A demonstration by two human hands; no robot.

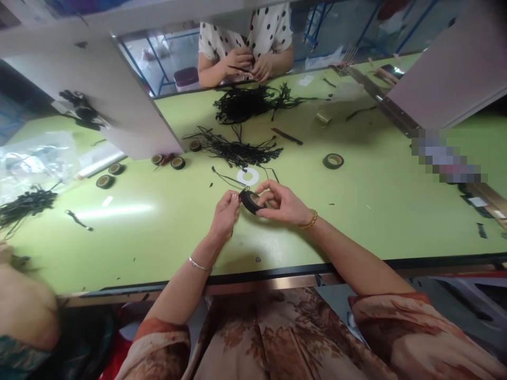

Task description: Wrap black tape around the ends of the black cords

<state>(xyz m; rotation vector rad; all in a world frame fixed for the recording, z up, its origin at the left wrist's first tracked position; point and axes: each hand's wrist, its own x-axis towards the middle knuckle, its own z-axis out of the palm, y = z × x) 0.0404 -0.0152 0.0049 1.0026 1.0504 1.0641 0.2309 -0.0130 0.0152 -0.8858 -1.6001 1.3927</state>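
My right hand (283, 203) grips a roll of black tape (249, 202), thumb below and fingers curled at its core. Close against the roll's left side, my left hand (226, 214) pinches a thin black cable (225, 175), whose far end reaches up and left over the table. Where tape and cable meet is partly hidden by my fingers. Just beyond my hands lies a white ring (247, 177) on the green tabletop (190, 237). Behind it spreads a loose bunch of black cables (241, 150).
A larger cable heap (249, 103) lies before a co-worker's hands (249, 63) across the table. Another tape roll (333, 161) sits to the right; several more lie left by a white upright panel (119, 95). At far left, another person's arm (24, 301) rests near the edge.
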